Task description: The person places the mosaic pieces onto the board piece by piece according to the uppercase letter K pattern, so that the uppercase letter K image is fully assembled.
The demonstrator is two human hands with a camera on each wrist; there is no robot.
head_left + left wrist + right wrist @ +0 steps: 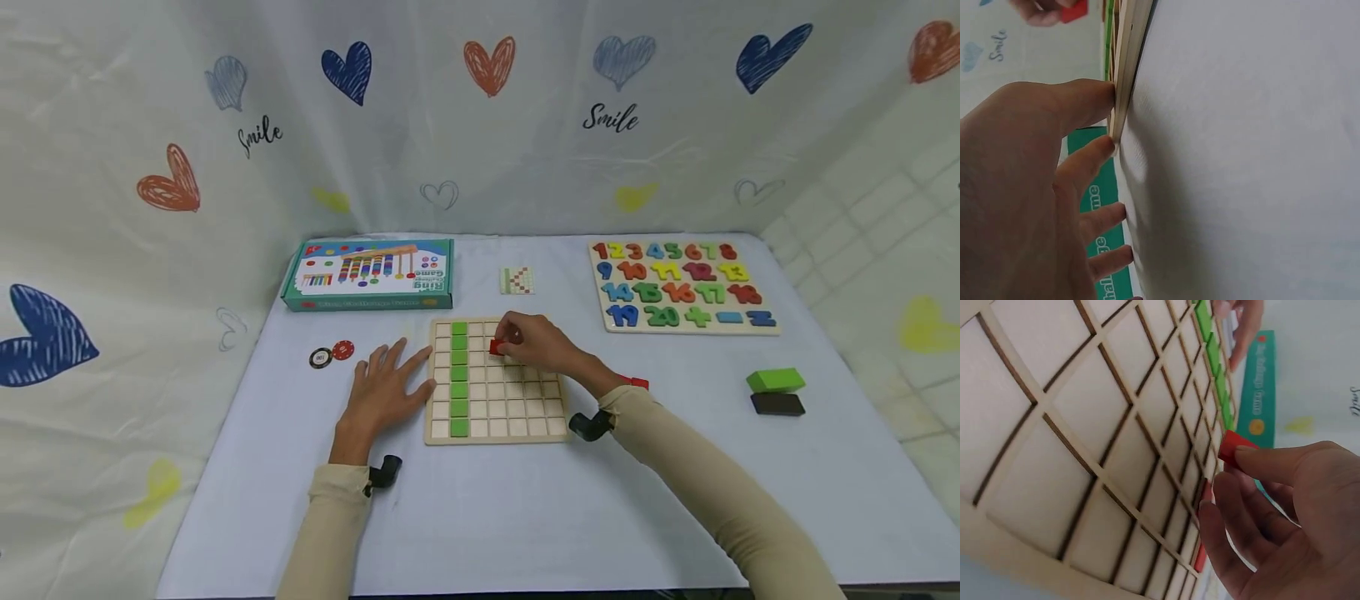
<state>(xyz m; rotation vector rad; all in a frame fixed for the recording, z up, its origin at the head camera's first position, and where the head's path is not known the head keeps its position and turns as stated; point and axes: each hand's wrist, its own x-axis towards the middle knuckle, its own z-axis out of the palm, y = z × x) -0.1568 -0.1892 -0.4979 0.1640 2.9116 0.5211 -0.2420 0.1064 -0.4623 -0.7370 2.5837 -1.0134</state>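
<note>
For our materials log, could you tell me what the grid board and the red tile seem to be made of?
Grid board: apparently pale unfinished wood, matte, with dark, burnt-looking cut lines suggesting laser cutting. Red tile pinched in the right hand: opaque, smoothly coloured; painted wood or plastic, unclear.

The small card (517, 281) behind the grid board (491, 417) (pattern printed on it) is too small to read.

A: The pale tabletop (525, 517) is carrying a wooden grid board (495, 412) in the middle, with a teal game box (369, 275) lying behind it on the left.

B: Two chips (331, 354) are sitting left, a number puzzle (678, 285) is lying back right, a small card (517, 281) is resting centre-back, and a green block (776, 380) is sitting beside a black block (777, 404).
</note>
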